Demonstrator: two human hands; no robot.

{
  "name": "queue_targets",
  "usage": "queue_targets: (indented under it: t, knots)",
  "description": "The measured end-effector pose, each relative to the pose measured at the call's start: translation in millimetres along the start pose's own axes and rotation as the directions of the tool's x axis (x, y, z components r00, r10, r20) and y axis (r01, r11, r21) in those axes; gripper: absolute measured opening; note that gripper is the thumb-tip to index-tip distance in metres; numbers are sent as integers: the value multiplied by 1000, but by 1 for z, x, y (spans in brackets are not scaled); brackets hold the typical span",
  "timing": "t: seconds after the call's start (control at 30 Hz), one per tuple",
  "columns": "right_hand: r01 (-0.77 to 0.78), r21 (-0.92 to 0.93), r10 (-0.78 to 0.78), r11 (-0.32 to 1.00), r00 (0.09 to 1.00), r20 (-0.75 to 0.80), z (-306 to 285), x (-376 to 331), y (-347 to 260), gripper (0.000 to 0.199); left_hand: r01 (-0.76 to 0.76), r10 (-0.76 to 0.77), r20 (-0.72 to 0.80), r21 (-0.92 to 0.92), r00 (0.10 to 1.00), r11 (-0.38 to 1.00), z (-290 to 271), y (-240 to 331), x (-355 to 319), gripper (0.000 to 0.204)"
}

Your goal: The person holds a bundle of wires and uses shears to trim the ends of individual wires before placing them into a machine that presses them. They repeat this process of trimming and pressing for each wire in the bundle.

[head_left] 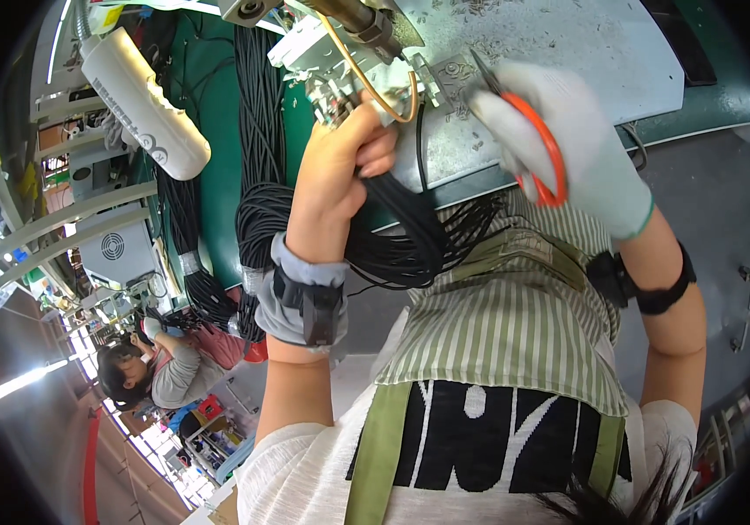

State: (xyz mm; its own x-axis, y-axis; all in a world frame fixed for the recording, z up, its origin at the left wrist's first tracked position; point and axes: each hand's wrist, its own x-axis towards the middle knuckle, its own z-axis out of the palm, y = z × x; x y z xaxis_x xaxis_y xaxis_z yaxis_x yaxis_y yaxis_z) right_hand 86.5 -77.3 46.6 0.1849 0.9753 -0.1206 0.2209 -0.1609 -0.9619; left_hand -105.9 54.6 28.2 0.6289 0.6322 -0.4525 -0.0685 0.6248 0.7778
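Note:
My bare left hand is closed around a bundle of black cables. Their metallic connector ends stick out above the fist, while the lengths hang below it over my lap. In my right hand, which wears a white glove, is a pair of scissors with orange-red handles; its dark pointed blades face up and left. This hand is somewhat blurred. Between the two hands stands a small metal fixture with a single black cable hanging beneath it. The fingers inside the handles are partly hidden.
A machine head with a yellowish tube overhangs the metal work plate, which is strewn with small scraps. More black cable bundles lie on the green table to the left, near a white cylindrical lamp. Another person works farther left.

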Motion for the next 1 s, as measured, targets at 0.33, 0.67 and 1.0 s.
queue_targets:
  t: [0.33, 0.67, 1.0]
  knots:
    - [-86, 197, 70, 977, 994, 88, 0, 55, 2, 31, -86, 82, 27, 354, 996, 931, 20, 15, 19, 10]
    - [65, 132, -99, 989, 959, 265, -8, 70, 14, 23, -251, 296, 29, 613, 955, 750, 29, 16, 17, 20]
    - [83, 473, -222, 877, 943, 247, -9, 69, 79, 39, -169, 184, 78, 816, 980, 553, 18, 28, 19, 15]
